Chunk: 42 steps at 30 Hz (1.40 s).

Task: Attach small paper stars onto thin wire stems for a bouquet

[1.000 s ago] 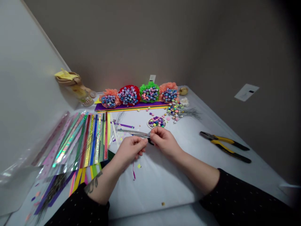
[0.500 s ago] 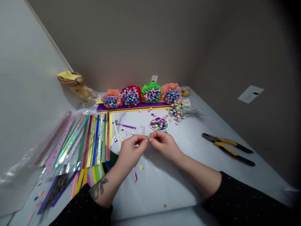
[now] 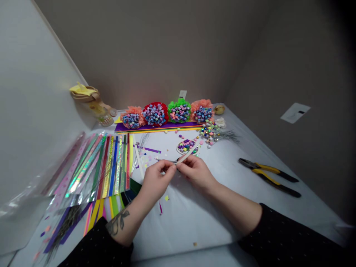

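At the centre of the frame, the left hand (image 3: pixel 158 178) and the right hand (image 3: pixel 199 175) are closed in fingertip pinches that meet at the lower end of one narrow, pale, flat strip (image 3: pixel 187 155), apparently paper, whose free end slants up and to the right. So slim a strip could crease or tear if the pinches pull against each other, or slip out if either loosens. The right hand's knuckles sit just below one oval, white-rimmed dish (image 3: pixel 177 150) of multicoloured stars, so a careless lift might knock it and scatter them. One thin grey metal tool (image 3: pixel 171 161), probably scissors, is partly hidden behind the fingers and could nick a fingertip if a hand drops onto it. As for numbers, there are two hands, one held strip and a second pale strip (image 3: pixel 138 161) lying left of centre. One pair of yellow-and-black-handled pliers (image 3: pixel 267 173) rests at the right. Four ruffled bouquets packed with small stars line the upper middle: two coral ones (image 3: pixel 131 118), one red (image 3: pixel 155 114) and one green (image 3: pixel 179 111). Two bundles of thin grey wire are plain, one right of centre (image 3: pixel 228 136) and one at the lower left (image 3: pixel 69 219). The stars are too small to count, and the glittery coloured strips (image 3: pixel 111 167) in clear plastic at the left overlap too much for a sure figure.
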{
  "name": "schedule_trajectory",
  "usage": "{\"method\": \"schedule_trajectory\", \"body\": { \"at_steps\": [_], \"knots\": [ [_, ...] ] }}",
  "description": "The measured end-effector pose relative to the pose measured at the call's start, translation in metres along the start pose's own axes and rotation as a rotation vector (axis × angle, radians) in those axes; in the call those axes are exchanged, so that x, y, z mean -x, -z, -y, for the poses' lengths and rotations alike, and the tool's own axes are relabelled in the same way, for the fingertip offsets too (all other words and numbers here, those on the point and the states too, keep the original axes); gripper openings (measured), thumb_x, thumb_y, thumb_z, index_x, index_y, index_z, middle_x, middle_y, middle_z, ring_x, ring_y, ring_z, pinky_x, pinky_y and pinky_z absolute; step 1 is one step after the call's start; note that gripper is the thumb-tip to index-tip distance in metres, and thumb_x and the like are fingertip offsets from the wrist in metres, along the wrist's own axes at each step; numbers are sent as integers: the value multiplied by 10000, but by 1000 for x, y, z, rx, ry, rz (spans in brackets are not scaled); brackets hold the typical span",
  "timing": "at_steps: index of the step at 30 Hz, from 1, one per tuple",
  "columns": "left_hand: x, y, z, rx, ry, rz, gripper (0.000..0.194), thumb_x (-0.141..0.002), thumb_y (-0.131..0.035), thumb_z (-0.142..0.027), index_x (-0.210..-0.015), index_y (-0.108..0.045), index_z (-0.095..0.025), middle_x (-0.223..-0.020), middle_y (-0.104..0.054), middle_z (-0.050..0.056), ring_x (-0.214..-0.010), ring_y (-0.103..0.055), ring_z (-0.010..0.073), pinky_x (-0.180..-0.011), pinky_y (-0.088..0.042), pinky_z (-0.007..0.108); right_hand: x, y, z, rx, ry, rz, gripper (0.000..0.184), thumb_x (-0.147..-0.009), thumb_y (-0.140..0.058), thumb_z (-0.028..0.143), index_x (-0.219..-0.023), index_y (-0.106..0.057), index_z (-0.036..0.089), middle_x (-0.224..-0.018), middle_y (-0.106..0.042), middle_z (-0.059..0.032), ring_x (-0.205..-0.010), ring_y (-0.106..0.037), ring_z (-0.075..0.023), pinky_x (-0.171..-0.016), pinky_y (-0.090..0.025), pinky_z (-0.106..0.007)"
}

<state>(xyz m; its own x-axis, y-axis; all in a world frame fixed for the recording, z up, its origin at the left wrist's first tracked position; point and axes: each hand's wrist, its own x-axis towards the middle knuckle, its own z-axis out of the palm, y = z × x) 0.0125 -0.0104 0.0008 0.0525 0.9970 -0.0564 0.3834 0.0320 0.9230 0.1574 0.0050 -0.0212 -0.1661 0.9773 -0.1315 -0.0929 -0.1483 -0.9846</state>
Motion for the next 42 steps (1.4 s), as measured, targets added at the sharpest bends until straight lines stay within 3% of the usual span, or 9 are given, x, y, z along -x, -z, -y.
{"method": "schedule_trajectory", "body": {
  "at_steps": [4, 10, 17, 21, 26, 35, 37, 42],
  "knots": [
    [-1, 3, 1, -10, 17, 13, 169, -789, -529, -288, -752, -635, -162, -703, -653, 8, -635, -571, 136, -568, -435, 215, 0, 3, -1, -40, -29, 47, 104, -692, -623, 253, -689, -612, 150, -516, -496, 50, -421, -369, -56, -389, -261, -186],
    [-1, 8, 2, -131, -152, 59, 158, -818, -512, -254, -762, -636, -174, -756, -663, 9, -726, -591, 144, -664, -444, 224, -2, 8, 1, -207, -122, 153, 176, -690, -658, 318, -699, -592, 155, -502, -505, 51, -356, -321, -42, -332, -209, -181],
    [0, 9, 3, -228, -256, 59, 142, -814, -512, -221, -784, -648, -192, -810, -687, 25, -754, -603, 159, -734, -454, 261, -2, 9, 5, 123, -10, 125, 147, -711, -625, 296, -675, -574, 164, -537, -487, 55, -431, -380, -59, -422, -300, -196],
    [0, 9, 0, -134, -191, 98, 173, -820, -507, -239, -820, -671, -182, -825, -698, 35, -758, -613, 165, -719, -458, 258, -1, 8, 4, 272, 135, 81, 109, -730, -566, 254, -660, -535, 176, -591, -499, 35, -548, -435, -93, -521, -355, -214],
    [0, 7, 1, -72, -105, 140, 212, -828, -498, -280, -874, -680, -180, -839, -698, 34, -760, -616, 165, -668, -460, 241, 1, 6, 2, 387, 205, 54, 96, -745, -520, 227, -659, -501, 188, -590, -468, 40, -549, -411, -100, -512, -330, -214],
    [-1, 9, -1, -78, -22, 141, 182, -773, -510, -279, -685, -624, -168, -644, -600, -7, -607, -514, 135, -557, -383, 222, -1, 13, 5, 267, 150, 98, 127, -797, -510, 276, -727, -550, 177, -622, -499, 26, -567, -453, -106, -542, -374, -225],
    [-1, 10, -1, -64, -18, 151, 176, -767, -504, -270, -668, -606, -167, -621, -568, -16, -598, -492, 129, -555, -378, 220, -1, 18, 7, 326, 226, 132, 91, -793, -534, 255, -800, -580, 177, -696, -548, 0, -616, -494, -119, -558, -399, -230],
    [-1, 10, 2, -51, -69, 209, 177, -767, -489, -256, -623, -549, -172, -599, -504, -29, -605, -463, 124, -579, -374, 222, -1, 24, 11, 580, 609, 293, 181, -812, -556, 202, -982, -617, 210, -903, -602, -73, -735, -539, -152, -599, -449, -258]
  ]
}}
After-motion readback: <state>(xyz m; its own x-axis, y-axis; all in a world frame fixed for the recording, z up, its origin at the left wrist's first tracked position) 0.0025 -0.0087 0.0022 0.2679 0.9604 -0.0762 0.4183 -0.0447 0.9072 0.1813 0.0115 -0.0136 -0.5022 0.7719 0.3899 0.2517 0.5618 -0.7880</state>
